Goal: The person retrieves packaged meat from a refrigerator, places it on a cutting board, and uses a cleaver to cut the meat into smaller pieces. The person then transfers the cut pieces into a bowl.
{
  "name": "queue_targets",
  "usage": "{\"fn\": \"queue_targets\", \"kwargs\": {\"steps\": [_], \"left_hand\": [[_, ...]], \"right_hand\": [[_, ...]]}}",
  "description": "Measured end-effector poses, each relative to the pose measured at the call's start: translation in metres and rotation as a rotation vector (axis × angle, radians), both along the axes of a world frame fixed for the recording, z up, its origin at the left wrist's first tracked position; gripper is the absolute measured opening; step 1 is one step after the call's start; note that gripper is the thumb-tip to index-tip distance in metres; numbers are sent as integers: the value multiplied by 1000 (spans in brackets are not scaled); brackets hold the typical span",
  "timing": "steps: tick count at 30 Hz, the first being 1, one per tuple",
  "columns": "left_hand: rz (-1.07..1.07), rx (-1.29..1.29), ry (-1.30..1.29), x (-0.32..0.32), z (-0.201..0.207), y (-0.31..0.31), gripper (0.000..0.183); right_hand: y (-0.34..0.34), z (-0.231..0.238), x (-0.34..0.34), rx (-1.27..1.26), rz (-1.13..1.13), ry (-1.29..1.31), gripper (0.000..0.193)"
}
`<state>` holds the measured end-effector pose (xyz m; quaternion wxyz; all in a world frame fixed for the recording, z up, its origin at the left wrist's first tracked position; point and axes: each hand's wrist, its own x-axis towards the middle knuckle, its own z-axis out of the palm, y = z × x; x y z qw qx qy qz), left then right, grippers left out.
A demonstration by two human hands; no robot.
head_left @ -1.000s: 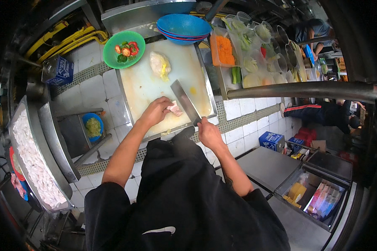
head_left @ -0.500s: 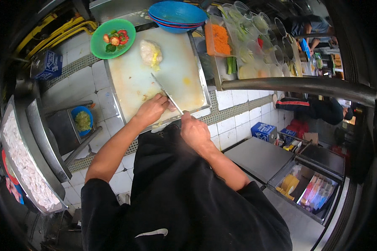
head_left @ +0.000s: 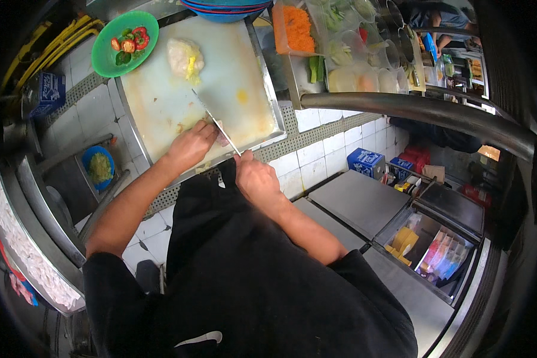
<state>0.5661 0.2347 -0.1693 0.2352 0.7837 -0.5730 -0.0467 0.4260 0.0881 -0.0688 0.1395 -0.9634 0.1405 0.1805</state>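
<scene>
My right hand (head_left: 258, 177) is closed round the handle of a kitchen knife (head_left: 225, 134), whose blade points up and left across the white cutting board (head_left: 221, 53). My left hand (head_left: 192, 145) presses its curled fingers down near the board's front edge, right beside the blade. Under and next to those fingertips shows a small pale pinkish piece of food (head_left: 222, 141), mostly hidden, its kind unclear. Farther up the board lies a pale lump (head_left: 182, 56), seemingly in clear plastic, with yellow bits at its lower side. Small scraps are scattered near my left hand.
At the board's far left corner sits a green plate (head_left: 104, 62) of cut red and green peppers. Blue bowls (head_left: 227, 13) are stacked behind. To the right stand a tub of shredded orange food (head_left: 298, 30) and a thick metal rail (head_left: 400, 107). A tray (head_left: 74, 271) of pale strips is left.
The whole view has shifted, so board, plate and bowls appear farther left and higher. Both hands keep their places at the knife and the food piece. A person at right is now less visible.
</scene>
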Motion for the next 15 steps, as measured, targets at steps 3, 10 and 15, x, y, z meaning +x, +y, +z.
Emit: {"fn": "queue_targets", "kwargs": {"steps": [3, 10, 15], "left_hand": [[-47, 155, 142, 2, -3, 4, 48], [-55, -27, 14, 5, -4, 4, 33], [-82, -43, -36, 6, -8, 5, 34]], "right_hand": [[-2, -9, -4, 43, -43, 40, 30], [-8, -10, 1, 129, -93, 81, 31], [-11, -29, 11, 138, -77, 101, 30]]}}
